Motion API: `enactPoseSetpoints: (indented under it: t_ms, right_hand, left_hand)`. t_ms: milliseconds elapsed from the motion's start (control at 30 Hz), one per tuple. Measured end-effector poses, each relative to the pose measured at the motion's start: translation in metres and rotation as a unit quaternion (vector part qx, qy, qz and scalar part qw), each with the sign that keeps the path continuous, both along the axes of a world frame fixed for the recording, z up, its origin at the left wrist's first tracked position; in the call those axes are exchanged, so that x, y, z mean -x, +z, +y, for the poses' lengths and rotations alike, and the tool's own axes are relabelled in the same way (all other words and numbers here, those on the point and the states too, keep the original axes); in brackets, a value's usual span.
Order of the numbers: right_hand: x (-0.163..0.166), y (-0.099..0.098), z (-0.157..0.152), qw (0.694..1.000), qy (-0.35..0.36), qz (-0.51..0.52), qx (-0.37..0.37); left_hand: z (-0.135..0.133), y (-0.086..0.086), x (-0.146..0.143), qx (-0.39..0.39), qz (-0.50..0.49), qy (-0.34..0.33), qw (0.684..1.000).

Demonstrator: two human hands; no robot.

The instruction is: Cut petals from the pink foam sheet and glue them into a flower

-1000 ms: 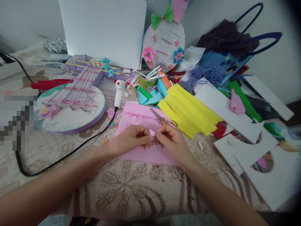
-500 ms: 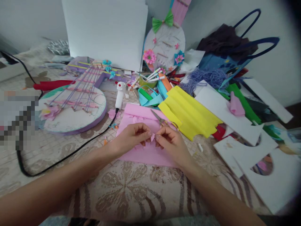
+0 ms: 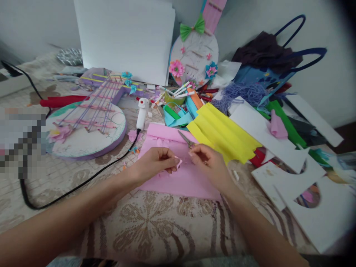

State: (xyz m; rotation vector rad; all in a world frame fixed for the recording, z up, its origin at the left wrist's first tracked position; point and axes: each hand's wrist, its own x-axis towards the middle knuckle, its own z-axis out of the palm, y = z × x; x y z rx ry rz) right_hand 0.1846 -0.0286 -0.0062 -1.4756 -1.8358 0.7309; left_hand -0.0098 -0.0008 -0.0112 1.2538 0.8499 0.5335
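Observation:
My left hand (image 3: 162, 159) pinches a small piece of pink crepe paper (image 3: 179, 161) between thumb and finger. Just to the right, my right hand (image 3: 207, 159) hovers apart from that piece, its fingers curled and its thumb and index finger slightly parted, with nothing visible in them. Beneath both hands lies a pink crepe paper sheet (image 3: 178, 187), its far edge rolled up. Scissors (image 3: 187, 139) rest on it, blades toward the roll, their handles partly behind my right hand. Small pink scraps (image 3: 162, 142) lie on the sheet.
A white glue gun (image 3: 142, 114) with a black cord stands left of the sheet, near a stringed cardboard instrument (image 3: 89, 129). Yellow crepe paper (image 3: 222, 133) and cut white boards (image 3: 289, 178) lie to the right. Behind are a decorated round instrument (image 3: 194, 55), purple yarn (image 3: 241, 94) and a blue bag (image 3: 267, 79).
My right hand has let go of the small pink piece and moved right, away from my left hand. The left hand keeps the piece in nearly the same place.

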Motion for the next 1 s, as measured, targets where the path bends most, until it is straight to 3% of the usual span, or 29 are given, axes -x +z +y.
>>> enactPoseSetpoints:
  t_ms: [100,167,333,433,533,667,767,1000]
  right_hand:
    - [-0.017,-0.003,0.011,0.979,-0.079,-0.18,-0.048]
    - [-0.023,-0.009,0.015,0.963,-0.084,-0.253,-0.041]
    - [-0.025,-0.018,0.017,0.951,-0.066,-0.298,-0.04]
    - [-0.02,-0.014,0.016,0.968,-0.09,-0.23,-0.041]
    - [-0.012,-0.007,0.011,0.998,-0.053,-0.023,0.018]
    - [0.002,-0.002,0.001,0.967,0.049,0.187,0.167]
    - [0.009,-0.003,-0.005,0.949,0.057,0.22,0.217]
    - [0.015,-0.006,-0.007,0.939,0.039,0.245,0.24]
  left_hand:
    - [0.0,0.001,0.0,0.016,-0.015,-0.008,1.0]
    - [0.0,0.003,0.0,0.015,-0.022,-0.018,0.999]
    - [0.001,0.005,0.003,-0.001,-0.023,-0.034,0.999]
    - [0.002,0.005,0.004,-0.003,-0.02,-0.035,0.999]
    - [0.003,0.005,0.004,-0.004,-0.015,-0.032,0.999]
    - [0.004,0.005,0.003,-0.015,-0.002,-0.029,0.999]
    - [0.005,0.004,0.003,-0.032,0.006,-0.032,0.999]
    - [0.004,0.003,0.002,-0.036,0.028,-0.034,0.998]
